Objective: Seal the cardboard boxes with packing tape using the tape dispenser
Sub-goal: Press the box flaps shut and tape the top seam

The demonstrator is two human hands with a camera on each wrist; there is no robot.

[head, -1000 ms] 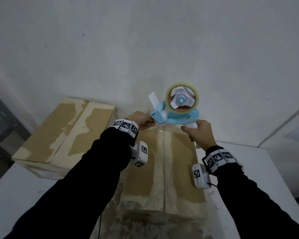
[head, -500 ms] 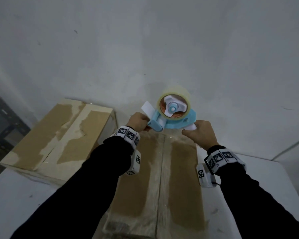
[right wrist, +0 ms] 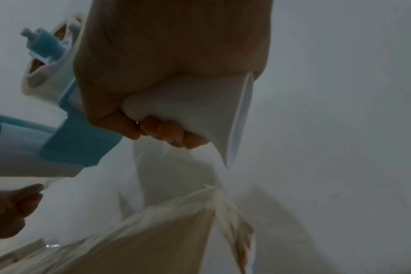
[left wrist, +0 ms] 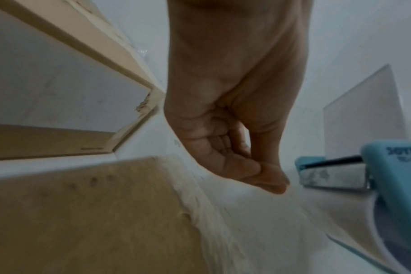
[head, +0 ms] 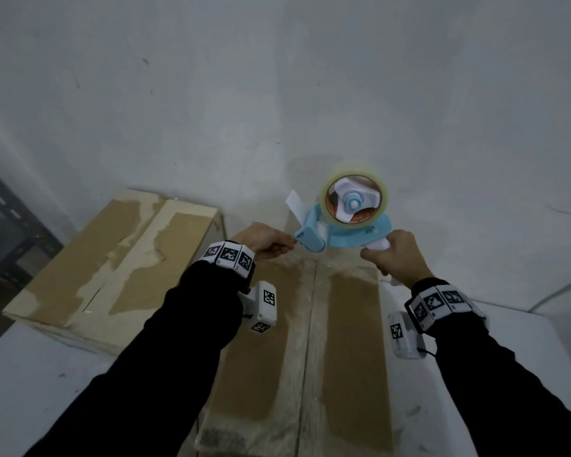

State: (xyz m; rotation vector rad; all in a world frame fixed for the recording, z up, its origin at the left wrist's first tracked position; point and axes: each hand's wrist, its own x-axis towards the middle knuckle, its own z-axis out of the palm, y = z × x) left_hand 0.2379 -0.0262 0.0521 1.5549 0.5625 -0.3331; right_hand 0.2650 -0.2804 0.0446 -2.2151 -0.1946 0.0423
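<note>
A blue tape dispenser (head: 343, 230) carrying a clear tape roll (head: 355, 196) hangs above the far end of the middle cardboard box (head: 310, 341). My right hand (head: 383, 255) grips its white handle (right wrist: 188, 103), fingers wrapped round it. My left hand (head: 289, 247) is just left of the dispenser's front. Its thumb and forefinger (left wrist: 265, 172) pinch the clear tape end (right wrist: 42, 185). The box flaps lie closed, with a seam down the middle. The dispenser's blade guard (left wrist: 392, 166) shows beside the left hand.
A second closed cardboard box (head: 112, 258) lies at the back left on the white table (head: 30, 390). A grey wall stands right behind both boxes. A metal shelf frame (head: 0, 219) stands at the far left. The table's right edge (head: 541, 321) is near my right arm.
Both hands and the dispenser have moved out over the far end of the middle box. The view has shifted, so the box looks longer. The left hand keeps its pinch at the dispenser's front.
</note>
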